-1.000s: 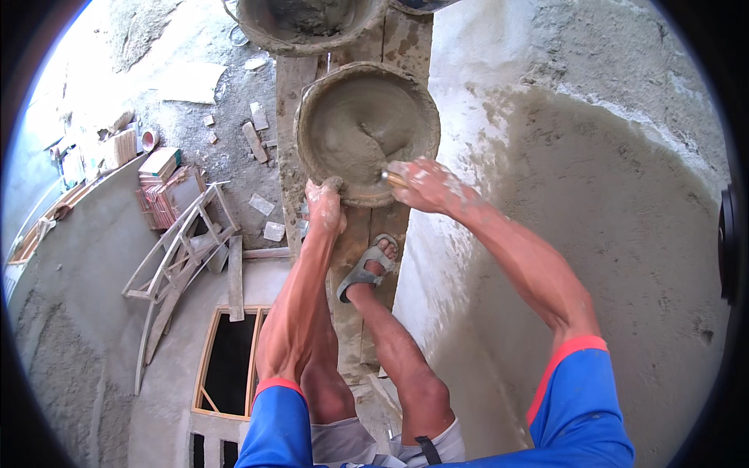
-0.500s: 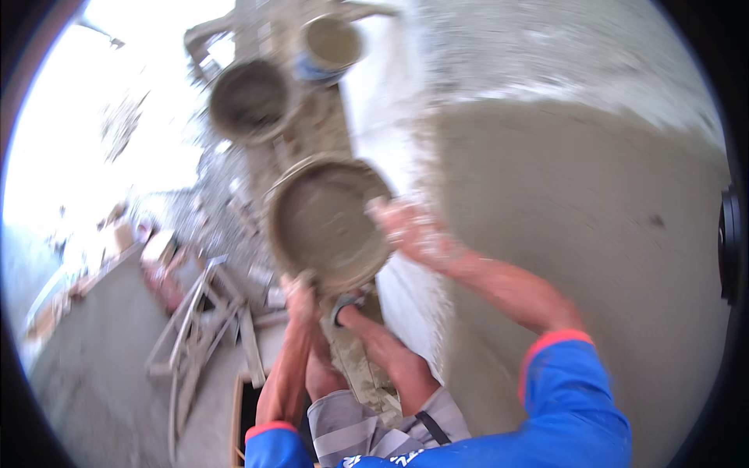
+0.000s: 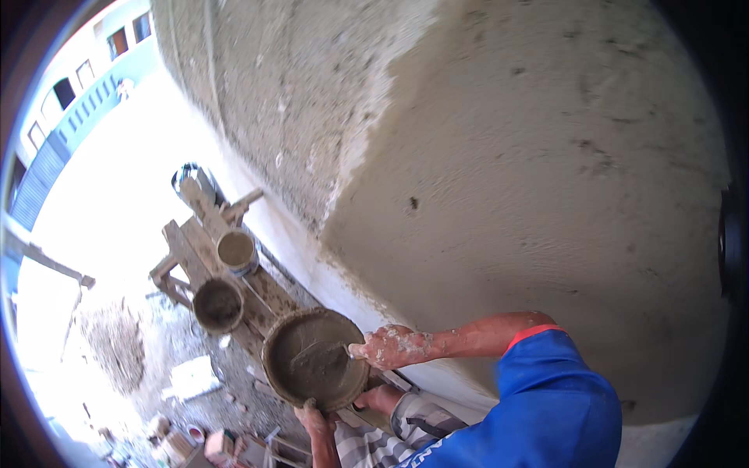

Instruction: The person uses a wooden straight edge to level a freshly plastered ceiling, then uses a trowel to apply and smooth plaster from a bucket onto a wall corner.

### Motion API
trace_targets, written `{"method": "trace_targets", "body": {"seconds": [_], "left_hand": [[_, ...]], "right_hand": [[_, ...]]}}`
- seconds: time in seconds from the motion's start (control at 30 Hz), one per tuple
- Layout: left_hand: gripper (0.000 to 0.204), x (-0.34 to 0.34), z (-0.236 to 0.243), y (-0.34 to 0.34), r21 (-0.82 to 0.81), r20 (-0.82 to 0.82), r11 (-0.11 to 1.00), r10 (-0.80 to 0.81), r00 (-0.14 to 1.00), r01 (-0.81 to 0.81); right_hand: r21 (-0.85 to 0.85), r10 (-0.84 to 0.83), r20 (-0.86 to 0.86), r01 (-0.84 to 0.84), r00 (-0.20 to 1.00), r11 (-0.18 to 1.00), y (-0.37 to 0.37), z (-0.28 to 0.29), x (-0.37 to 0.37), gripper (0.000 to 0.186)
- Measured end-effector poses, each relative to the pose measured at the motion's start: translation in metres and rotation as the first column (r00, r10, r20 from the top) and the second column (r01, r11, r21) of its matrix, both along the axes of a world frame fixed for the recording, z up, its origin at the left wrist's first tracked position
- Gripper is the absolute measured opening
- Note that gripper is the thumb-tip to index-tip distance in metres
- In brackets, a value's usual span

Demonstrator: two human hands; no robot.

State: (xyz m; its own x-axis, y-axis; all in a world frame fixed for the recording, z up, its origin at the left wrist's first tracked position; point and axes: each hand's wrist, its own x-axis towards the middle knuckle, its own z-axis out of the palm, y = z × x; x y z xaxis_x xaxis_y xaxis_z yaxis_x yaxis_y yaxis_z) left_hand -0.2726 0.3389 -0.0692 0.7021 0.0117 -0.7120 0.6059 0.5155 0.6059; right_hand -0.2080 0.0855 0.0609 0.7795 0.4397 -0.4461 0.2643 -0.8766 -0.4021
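Grey mortar (image 3: 300,381) & R grip (image 3: 395,347) hide most of tool (image 3: 357,351).

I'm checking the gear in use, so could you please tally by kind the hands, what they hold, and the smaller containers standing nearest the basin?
Hands: 2 (left hand, right hand)
Held basin: 1
Held tool: 1
Smaller containers: 2 (dark container, pale-sided bucket)
Total: 6

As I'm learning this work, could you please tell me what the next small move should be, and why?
Perhaps scoop a little of the grey-brown mix: the right hand holds a tool handle over the basin, and the left hand grips its near edge, which should steady it.
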Motion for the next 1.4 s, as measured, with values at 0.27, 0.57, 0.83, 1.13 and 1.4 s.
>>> {"method": "trace_targets", "body": {"seconds": [0.27, 0.57, 0.83, 1.13, 1.4], "left_hand": [[0.051, 0.004, 0.050, -0.027, 0.017, 0.199, 0.997, -0.081, 0.977, 0.079], [0.049, -0.010, 0.080, -0.063, 0.031, 0.031, 0.950, -0.310, 0.950, 0.310], [0.054, -0.021, 0.028, -0.025, 0.923, 0.379, 0.356, -0.906, 0.190, -0.145], [0.051, 0.008, 0.102, -0.070, -0.002, 0.281, 0.944, -0.317, 0.906, 0.330], [0.056, 0.033, 0.149, -0.053, 0.030, 0.202, 0.914, -0.402, 0.893, 0.404]], "right_hand": [[-0.106, -0.082, 0.072, 0.089, 0.994, 0.990, -0.016, -0.017, -0.016, 0.023], [0.238, -0.017, 0.019, 0.012, 1.000, 0.971, -0.036, 0.012, -0.083, 0.019], [-0.091, -0.295, 0.305, 0.336, 0.905, 0.937, -0.080, 0.126, -0.088, 0.018], [0.061, -0.122, 0.260, 0.110, 0.958, 0.992, -0.055, -0.031, -0.112, 0.025], [-0.198, -0.502, 0.045, 0.500, 0.864, 0.843, -0.020, 0.198, -0.071, 0.029]]}}
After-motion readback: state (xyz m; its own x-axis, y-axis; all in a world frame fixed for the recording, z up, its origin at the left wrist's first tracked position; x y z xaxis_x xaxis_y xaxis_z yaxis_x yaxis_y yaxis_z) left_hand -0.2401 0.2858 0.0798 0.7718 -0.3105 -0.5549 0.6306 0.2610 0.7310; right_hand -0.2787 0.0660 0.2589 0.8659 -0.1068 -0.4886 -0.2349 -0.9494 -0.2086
